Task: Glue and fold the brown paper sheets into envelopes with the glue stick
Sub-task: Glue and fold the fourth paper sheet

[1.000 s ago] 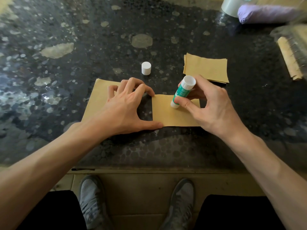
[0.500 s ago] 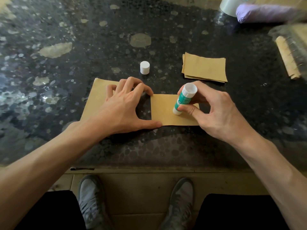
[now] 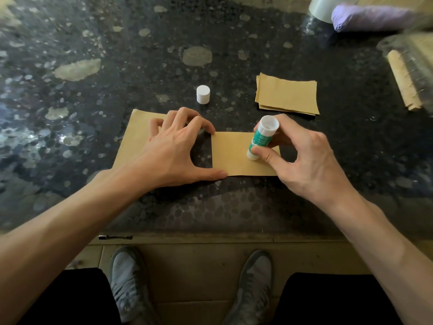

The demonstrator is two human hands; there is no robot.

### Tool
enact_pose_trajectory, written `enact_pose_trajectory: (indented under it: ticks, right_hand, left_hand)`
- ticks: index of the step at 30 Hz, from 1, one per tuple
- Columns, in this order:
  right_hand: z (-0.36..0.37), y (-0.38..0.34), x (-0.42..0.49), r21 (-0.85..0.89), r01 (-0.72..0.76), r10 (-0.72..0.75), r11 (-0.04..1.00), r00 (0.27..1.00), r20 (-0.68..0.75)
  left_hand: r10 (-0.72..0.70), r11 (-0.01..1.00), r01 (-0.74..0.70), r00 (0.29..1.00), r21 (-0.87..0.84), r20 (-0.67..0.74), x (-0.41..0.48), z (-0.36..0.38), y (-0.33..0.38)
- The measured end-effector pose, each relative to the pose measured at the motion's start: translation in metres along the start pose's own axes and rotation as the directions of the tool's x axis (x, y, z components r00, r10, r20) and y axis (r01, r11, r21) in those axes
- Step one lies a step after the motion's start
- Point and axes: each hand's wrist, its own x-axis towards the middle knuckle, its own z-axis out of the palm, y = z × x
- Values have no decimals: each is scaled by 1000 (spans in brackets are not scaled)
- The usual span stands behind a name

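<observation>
A small brown paper sheet [image 3: 230,154] lies flat on the dark speckled table [image 3: 117,55]. My right hand [image 3: 302,158] grips a green and white glue stick [image 3: 261,139], tip down on the sheet's right part. My left hand [image 3: 173,151] is spread, its thumb pressing the sheet's lower left corner and its fingertips touching the upper left corner. A larger brown sheet [image 3: 134,137] lies under my left hand. The glue stick's white cap [image 3: 203,94] stands behind my left hand. A stack of folded brown papers [image 3: 287,93] lies at the back right.
A roll of clear tape [image 3: 321,5] and a purple bundle [image 3: 370,16] sit at the far right back. A clear container with brown paper strips [image 3: 407,73] stands on the right edge. A dark pen [image 3: 115,237] lies at the table's front edge, above my shoes.
My right hand has drawn the glue stick down and toward me along the sheet's right part. My left hand has kept its hold on the sheet.
</observation>
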Motion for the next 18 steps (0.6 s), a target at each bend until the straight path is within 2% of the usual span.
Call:
enact_pose_trajectory:
  ticks: [18]
  right_hand:
    - [6,10,19,-11,-19,18,1000,993,-120]
  left_hand:
    - [-10,1000,10,1000,5,1,1,1,-1]
